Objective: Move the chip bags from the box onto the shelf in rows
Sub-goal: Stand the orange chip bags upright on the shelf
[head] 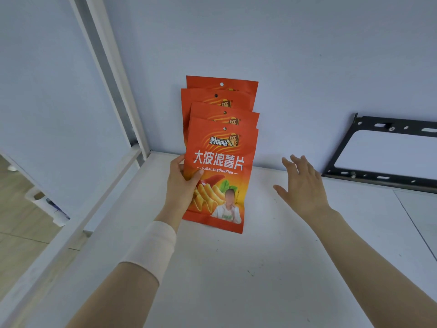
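Observation:
Several orange-red chip bags (221,159) stand upright, one behind another, on the white shelf (236,268) against the back wall. My left hand (181,185) grips the left edge of the front bag, thumb across its face. My right hand (301,185) hovers open to the right of the bags, fingers spread, touching nothing. The box is out of view.
A black metal bracket (383,152) leans against the wall at the right rear of the shelf. A white upright post (113,74) frames the shelf's left side. Floor and a white object show below at far left.

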